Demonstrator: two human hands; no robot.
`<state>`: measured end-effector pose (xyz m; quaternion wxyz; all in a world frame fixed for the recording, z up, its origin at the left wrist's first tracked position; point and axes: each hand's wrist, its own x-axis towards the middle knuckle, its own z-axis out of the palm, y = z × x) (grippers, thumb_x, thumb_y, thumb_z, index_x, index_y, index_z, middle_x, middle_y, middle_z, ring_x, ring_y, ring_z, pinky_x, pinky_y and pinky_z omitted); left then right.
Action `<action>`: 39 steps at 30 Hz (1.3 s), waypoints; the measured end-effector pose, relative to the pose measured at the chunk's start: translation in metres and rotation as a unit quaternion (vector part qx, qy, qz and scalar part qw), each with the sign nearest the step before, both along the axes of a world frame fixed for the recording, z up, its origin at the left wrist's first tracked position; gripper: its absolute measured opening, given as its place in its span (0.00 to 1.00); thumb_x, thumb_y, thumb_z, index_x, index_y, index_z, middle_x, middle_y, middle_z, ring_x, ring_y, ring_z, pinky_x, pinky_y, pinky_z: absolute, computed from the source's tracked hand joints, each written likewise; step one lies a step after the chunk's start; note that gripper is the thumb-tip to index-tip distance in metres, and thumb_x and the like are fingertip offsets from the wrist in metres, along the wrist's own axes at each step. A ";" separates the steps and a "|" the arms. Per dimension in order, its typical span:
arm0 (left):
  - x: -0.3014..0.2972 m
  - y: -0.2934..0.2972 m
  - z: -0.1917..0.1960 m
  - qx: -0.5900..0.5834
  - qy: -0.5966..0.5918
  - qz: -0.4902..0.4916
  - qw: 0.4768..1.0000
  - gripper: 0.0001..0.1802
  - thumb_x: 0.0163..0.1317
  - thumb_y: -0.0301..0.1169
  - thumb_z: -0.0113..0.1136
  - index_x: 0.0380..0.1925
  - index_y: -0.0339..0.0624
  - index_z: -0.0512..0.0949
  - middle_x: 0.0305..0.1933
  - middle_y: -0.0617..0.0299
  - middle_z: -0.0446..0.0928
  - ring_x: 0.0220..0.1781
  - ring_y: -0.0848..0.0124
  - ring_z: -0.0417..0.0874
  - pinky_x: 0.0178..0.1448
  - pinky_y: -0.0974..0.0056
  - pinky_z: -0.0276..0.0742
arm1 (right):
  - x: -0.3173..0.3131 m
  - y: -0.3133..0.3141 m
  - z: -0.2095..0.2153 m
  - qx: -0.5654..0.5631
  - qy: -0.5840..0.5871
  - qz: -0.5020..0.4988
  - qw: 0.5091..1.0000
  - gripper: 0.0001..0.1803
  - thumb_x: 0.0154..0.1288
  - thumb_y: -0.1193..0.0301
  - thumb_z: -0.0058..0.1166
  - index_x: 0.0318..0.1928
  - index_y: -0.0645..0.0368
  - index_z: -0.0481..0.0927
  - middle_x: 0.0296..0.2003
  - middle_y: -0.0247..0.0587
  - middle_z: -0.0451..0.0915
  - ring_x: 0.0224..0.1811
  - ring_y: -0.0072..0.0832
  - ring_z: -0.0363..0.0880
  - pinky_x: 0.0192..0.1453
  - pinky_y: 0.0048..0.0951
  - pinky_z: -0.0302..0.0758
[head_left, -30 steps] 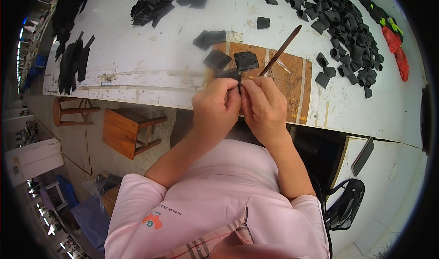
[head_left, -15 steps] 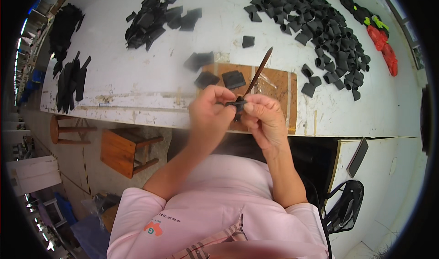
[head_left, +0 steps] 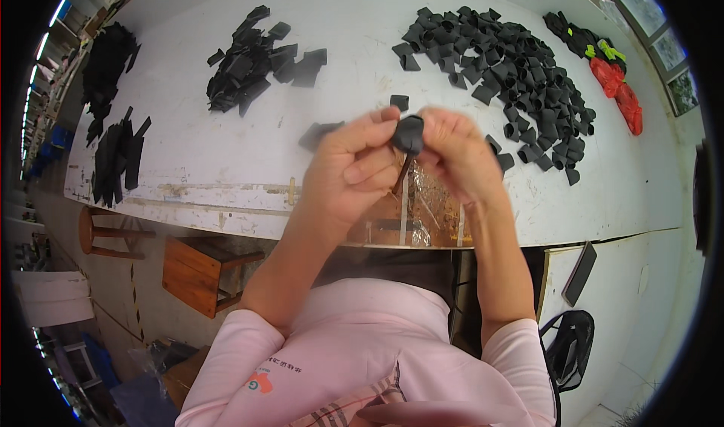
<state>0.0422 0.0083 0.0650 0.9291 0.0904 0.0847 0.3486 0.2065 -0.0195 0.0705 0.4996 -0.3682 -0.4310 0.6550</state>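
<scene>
1. White table [head_left: 173, 152]; brown board [head_left: 446, 220] at front edge.
2. Black piece [head_left: 408, 136], over the table behind its front edge, gripped by left hand [head_left: 348, 167] and right hand [head_left: 461, 154], fingers curled.
3. Folded black pieces [head_left: 528, 88], heaped toward right edge.

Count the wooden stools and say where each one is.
2. The first stool is at the left, beside the white table; the second stool is just right of it, lower in the picture. Others may be hidden under the table.
</scene>
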 end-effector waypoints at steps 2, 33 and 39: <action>0.002 -0.007 -0.010 0.016 0.014 0.005 1.000 0.08 0.60 0.21 0.44 0.38 0.38 0.70 0.26 0.59 0.74 0.07 0.83 0.56 0.11 0.76 0.49 | -0.004 -0.008 -0.012 0.002 0.049 -0.007 0.999 0.14 0.61 0.61 0.50 0.23 0.55 0.70 0.16 0.23 0.62 0.17 0.11 0.55 0.20 0.13 0.51; 0.012 -0.008 0.007 0.547 0.293 0.274 0.735 0.10 0.53 0.13 0.50 0.33 0.33 0.76 0.34 0.60 0.73 0.35 0.74 0.74 0.37 0.73 0.71 | -0.010 -0.023 0.008 0.379 -0.411 -0.248 0.791 0.08 0.45 0.76 0.60 0.26 0.61 0.74 0.23 0.37 0.69 0.23 0.32 0.70 0.23 0.28 0.67; 0.017 -0.006 0.014 0.595 0.388 0.323 0.626 0.09 0.52 0.17 0.54 0.34 0.33 0.76 0.34 0.59 0.73 0.33 0.74 0.75 0.37 0.74 0.71 | -0.019 -0.019 -0.008 0.387 -0.395 -0.316 0.771 0.07 0.46 0.79 0.57 0.27 0.62 0.73 0.23 0.39 0.68 0.25 0.34 0.69 0.25 0.29 0.67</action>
